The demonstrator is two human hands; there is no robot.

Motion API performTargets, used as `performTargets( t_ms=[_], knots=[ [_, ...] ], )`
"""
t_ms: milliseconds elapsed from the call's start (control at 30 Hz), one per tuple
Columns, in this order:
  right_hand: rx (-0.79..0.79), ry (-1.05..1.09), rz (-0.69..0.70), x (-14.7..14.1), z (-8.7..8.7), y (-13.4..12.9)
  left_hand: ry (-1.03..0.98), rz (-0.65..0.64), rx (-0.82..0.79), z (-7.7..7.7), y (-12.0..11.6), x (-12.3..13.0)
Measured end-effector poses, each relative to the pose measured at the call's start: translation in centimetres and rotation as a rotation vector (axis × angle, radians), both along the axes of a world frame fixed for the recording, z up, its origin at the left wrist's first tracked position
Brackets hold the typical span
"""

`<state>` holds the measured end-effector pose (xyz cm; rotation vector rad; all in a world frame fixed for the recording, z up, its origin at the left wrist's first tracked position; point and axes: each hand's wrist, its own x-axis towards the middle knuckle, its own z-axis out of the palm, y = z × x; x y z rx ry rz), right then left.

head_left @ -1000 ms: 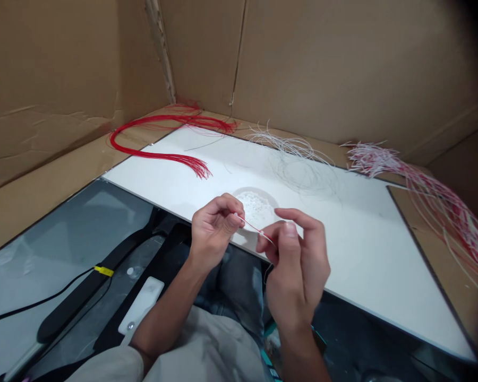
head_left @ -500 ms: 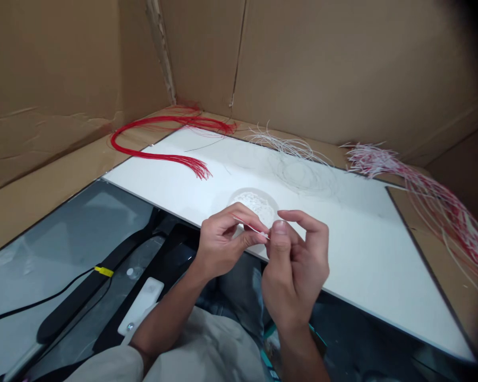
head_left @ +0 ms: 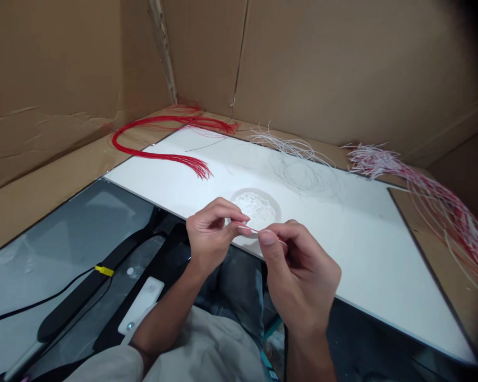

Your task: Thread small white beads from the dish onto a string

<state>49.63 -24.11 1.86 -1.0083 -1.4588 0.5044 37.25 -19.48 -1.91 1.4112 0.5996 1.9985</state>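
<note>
In the middle of the head view, my left hand (head_left: 210, 234) pinches thin red and white wires (head_left: 252, 229) between thumb and forefinger. My right hand (head_left: 302, 276) is closed on the other end of these wires, its thumb pressed against the forefinger and the remaining fingers curled in. A short stretch of wire spans the gap between the two hands. Just behind it, a round shallow dish (head_left: 278, 206) on the white board holds many tiny white pieces (head_left: 257, 208). My fingers hide the ends of the wires.
A bundle of red wires (head_left: 155, 155) curves over the back left of the white board (head_left: 366, 239). Loose white wires (head_left: 287, 143) lie at the back, and mixed red and white wires (head_left: 442, 191) at the right. Cardboard walls (head_left: 322, 69) enclose the far side.
My hands have moved apart, the left to the left and the right to the right. The right fingers have closed on the wires, and a short length now shows between the hands.
</note>
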Motion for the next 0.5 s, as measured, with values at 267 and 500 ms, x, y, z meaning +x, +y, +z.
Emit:
performTargets(
  t_ms=[267, 500],
  knots=[
    [-0.099, 0.245, 0.144, -0.73, 0.03, -0.36, -0.01, 0.033, 0.043, -0.28, 0.08, 0.0],
    [-0.12, 0.276, 0.091, -0.94, 0.21, -0.48, 0.03, 0.103, 0.056, -0.31, 0.04, -0.01]
  ],
)
